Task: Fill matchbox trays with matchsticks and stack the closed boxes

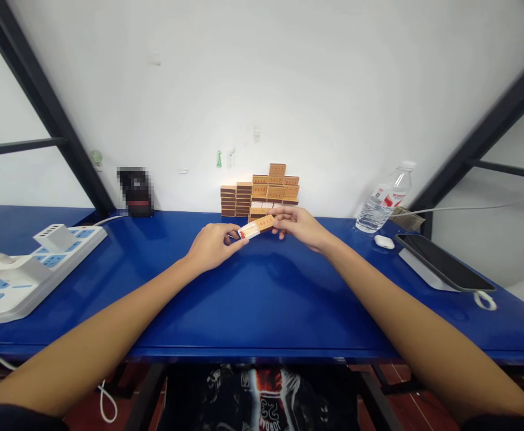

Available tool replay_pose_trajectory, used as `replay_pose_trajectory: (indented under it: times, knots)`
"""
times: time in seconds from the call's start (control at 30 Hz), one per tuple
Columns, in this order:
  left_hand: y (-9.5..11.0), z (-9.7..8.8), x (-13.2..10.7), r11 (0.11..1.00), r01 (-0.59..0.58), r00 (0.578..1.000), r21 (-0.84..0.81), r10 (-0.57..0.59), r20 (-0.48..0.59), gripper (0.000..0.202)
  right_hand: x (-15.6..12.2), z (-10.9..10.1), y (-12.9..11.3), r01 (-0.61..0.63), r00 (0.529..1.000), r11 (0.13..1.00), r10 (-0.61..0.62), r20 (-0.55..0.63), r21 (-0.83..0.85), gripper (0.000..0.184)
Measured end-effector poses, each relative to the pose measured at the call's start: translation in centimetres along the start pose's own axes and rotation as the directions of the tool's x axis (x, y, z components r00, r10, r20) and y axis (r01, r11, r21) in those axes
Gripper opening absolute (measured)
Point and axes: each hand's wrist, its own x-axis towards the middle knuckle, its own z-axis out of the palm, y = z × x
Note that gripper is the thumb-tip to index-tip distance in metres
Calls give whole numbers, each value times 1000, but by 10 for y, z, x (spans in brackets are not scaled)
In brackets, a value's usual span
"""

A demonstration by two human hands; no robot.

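Between my two hands, above the blue table, is a matchbox (265,224) with its tray slid partly out toward the left. Red-tipped matches (249,231) show in the tray. My left hand (213,244) pinches the tray end with thumb and fingers. At the sleeve end, my right hand (301,225) grips the box with its fingertips. Just behind, against the wall, stand stacked matchboxes (276,190): two neat columns on the left and a stepped pile on the right. My right fingers hide part of the pile's lower rows.
On the left of the blue table (253,299) lies a white power strip (64,263) with chargers and cables. A dark object (136,191), partly pixelated, stands at the back left. To the right are a water bottle (385,197), a white earbud case (384,242) and a phone (445,261).
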Motion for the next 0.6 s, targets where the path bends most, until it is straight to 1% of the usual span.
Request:
replay_pose_trajectory:
  times: [0.1,0.17,0.3,0.37,0.43,0.47,0.5,0.53,0.6]
  knots:
    - [-1,-2,2,1000,-21,1000,-6,21,-10,25,-1,1,0,23,999,1000,-22,26,-21,38]
    - [-2,-5,3,1000,-28,1000,-13,28,-15,25,0,4,0,47,999,999,-46,23,-20,42]
    - [-6,-13,7,999,-31,999,-35,30,-27,29,3,8,1,79,995,997,-80,-59,-21,44]
    - [-9,-18,9,999,-12,998,-29,10,-55,32,4,7,4,55,993,997,-60,-102,-51,41]
    - [-13,-21,11,1000,21,993,-3,-21,-113,34,4,2,10,-29,996,985,14,-87,-171,33]
    - [-15,-22,12,999,42,988,12,-39,-148,34,4,-1,13,-65,997,958,50,-60,-280,27]
    - [-18,-23,12,998,63,982,27,-57,-179,35,4,-3,16,-72,997,909,62,-38,-411,22]
    - [-19,-23,13,996,81,977,40,-72,-202,35,4,-5,18,-50,999,839,44,-24,-543,18]
    - [-22,-23,13,993,103,972,60,-88,-220,34,7,-3,18,33,997,675,-77,-25,-737,14]
